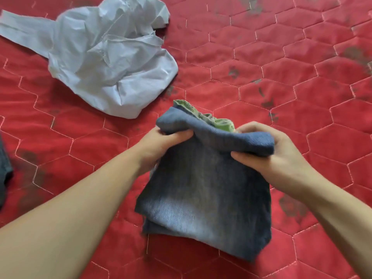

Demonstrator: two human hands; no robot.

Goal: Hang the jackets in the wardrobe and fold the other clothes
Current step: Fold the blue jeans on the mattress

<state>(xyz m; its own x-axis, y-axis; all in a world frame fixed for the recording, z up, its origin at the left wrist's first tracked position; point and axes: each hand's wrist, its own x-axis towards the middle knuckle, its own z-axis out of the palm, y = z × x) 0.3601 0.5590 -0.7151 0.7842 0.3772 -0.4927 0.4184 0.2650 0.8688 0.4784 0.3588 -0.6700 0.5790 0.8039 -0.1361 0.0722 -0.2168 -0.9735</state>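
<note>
Left hand (161, 141) and right hand (267, 150), each grip clamped on the folded denim garment's (203, 190) rolled far edge, on the red quilted bed (281, 77); crumpled white shirt (104, 57) lies well apart

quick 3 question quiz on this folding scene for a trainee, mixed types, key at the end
1. True or false: both hands grip the denim garment.
2. What colour is the fabric that shows at the denim's far fold?
3. The crumpled white shirt lies: A) under the denim B) apart from it, on the red quilt C) in the left hand

Key: 1 true, left hand and right hand at the far fold; 2 green; 3 B
</note>
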